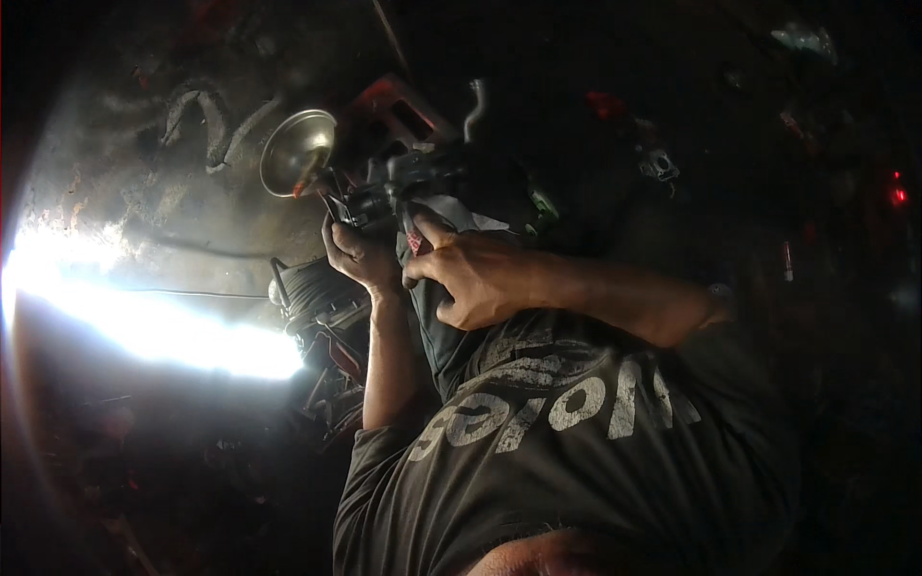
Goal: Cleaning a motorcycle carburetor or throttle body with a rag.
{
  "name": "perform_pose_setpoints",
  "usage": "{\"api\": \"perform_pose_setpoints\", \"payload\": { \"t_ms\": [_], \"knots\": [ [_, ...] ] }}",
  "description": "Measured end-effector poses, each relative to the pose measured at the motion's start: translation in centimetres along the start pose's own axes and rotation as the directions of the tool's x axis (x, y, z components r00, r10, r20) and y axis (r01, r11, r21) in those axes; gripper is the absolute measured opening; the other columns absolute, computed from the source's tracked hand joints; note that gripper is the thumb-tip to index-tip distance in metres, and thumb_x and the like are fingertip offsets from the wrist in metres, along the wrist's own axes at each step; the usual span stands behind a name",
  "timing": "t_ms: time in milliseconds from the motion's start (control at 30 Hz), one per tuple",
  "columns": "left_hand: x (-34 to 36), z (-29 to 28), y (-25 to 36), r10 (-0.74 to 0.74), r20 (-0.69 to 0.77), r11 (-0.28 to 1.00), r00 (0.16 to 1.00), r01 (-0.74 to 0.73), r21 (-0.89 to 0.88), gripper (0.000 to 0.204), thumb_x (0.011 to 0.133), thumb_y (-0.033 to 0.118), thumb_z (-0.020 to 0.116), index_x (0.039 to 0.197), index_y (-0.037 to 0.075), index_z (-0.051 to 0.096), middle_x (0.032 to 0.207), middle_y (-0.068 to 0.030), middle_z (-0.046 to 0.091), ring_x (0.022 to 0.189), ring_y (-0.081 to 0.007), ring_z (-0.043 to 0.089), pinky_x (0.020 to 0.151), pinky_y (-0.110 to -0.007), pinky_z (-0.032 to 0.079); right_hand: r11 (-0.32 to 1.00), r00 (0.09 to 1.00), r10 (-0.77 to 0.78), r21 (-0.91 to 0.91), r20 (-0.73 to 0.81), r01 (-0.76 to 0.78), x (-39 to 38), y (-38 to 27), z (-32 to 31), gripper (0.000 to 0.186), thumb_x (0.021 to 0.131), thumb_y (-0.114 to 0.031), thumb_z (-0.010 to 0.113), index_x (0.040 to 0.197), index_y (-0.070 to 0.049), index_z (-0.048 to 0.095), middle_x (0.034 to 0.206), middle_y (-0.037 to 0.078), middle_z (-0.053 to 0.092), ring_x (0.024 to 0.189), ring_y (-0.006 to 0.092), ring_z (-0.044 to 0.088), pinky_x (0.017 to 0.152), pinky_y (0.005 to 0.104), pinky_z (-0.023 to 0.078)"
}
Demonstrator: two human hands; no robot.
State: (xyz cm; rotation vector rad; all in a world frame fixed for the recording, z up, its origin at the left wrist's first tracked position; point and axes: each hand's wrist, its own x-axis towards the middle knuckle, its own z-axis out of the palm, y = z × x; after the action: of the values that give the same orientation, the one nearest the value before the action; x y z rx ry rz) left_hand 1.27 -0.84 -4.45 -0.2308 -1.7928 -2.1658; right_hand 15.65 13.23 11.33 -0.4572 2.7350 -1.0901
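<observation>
My left hand is closed at the near edge of a dark metal mechanical part, whose kind the shadow hides. Beside it my right hand grips a slim tool with a red-marked handle, its upper end reaching the metal part. What sort of tool it is, I cannot make out. A shiny round metal bowl sits just beyond my left hand, tilted, with something orange-red inside. A pale sheet or rag lies beyond my right hand.
Behind the metal part stands a red slotted frame, with a bent grey pipe next to it. A glaring light is at left, near a ribbed dark cylindrical part. A curved hose-like piece lies at far left. Much of the right is dark.
</observation>
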Motion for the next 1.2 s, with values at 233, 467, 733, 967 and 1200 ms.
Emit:
{"api": "perform_pose_setpoints", "payload": {
  "t_ms": [233, 467, 733, 967, 1200],
  "knots": [
    [0.2, 0.1, 1.1, -0.039, -0.001, 0.995, 0.999, 0.038, 0.091, 0.044, 0.096, 0.029, 0.041, 0.11, -0.007, 0.061, 0.088, -0.0126, 0.066, 0.073, -0.0185, 0.06, 0.066, -0.031, 0.05, 1.0, 0.994, 0.005, -0.013, -0.108, -0.006, 0.3, 1.4, 1.5, 0.046, 0.071, -0.01, 0.066, 0.114, 0.002, 0.061, 0.135, 0.029, 0.041, 0.093, 0.0393, 0.067, 0.08, 0.0442, 0.058],
    [-0.1, -0.3, -0.2, -0.041, -0.059, 0.999, 0.997, 0.039, -0.023, 0.043, 0.095, 0.029, 0.042, 0.109, -0.007, 0.06, 0.092, -0.0125, 0.065, 0.077, -0.0189, 0.061, 0.068, -0.032, 0.05, 0.982, 0.959, -0.161, -0.133, -0.232, 0.133, 0.3, 1.9, 1.8, 0.042, 0.068, -0.005, 0.065, 0.109, 0.004, 0.064, 0.14, 0.031, 0.038, 0.087, 0.0369, 0.068, 0.074, 0.0427, 0.058],
    [-0.2, 0.2, 1.6, -0.093, -0.07, 0.995, 0.993, 0.095, 0.023, 0.043, 0.096, 0.03, 0.042, 0.109, -0.007, 0.06, 0.086, -0.0114, 0.065, 0.074, -0.0185, 0.06, 0.066, -0.031, 0.05, 0.981, 0.971, -0.126, -0.17, -0.201, 0.092, -0.5, 4.4, 1.1, 0.031, 0.077, -0.01, 0.063, 0.107, -0.003, 0.064, 0.145, 0.025, 0.039, 0.093, 0.0252, 0.066, 0.076, 0.0357, 0.056],
    [0.0, 1.2, 1.9, -0.052, -0.047, 0.998, 0.998, 0.053, 0.021, 0.045, 0.097, 0.031, 0.043, 0.116, -0.006, 0.058, 0.082, -0.0118, 0.062, 0.067, -0.016, 0.059, 0.062, -0.03, 0.049, 0.676, 0.961, -0.234, -0.735, -0.147, 0.052, -1.0, 5.9, -1.2, 0.019, 0.082, -0.008, 0.058, 0.1, -0.009, 0.066, 0.136, 0.013, 0.053, 0.082, 0.0232, 0.066, 0.062, 0.0357, 0.055],
    [0.6, 2.5, 3.5, 0.103, 0.032, 0.974, 0.994, -0.108, 0.201, 0.043, 0.097, 0.028, 0.042, 0.116, -0.008, 0.057, 0.073, -0.0102, 0.061, 0.06, -0.0156, 0.057, 0.055, -0.032, 0.048, 0.9, 0.949, -0.194, -0.43, -0.25, 0.07, -1.8, 6.2, -0.2, 0.018, 0.074, -0.008, 0.064, 0.09, 0.001, 0.065, 0.126, 0.02, 0.058, 0.086, 0.0303, 0.07, 0.068, 0.0388, 0.06]
  ]
}}
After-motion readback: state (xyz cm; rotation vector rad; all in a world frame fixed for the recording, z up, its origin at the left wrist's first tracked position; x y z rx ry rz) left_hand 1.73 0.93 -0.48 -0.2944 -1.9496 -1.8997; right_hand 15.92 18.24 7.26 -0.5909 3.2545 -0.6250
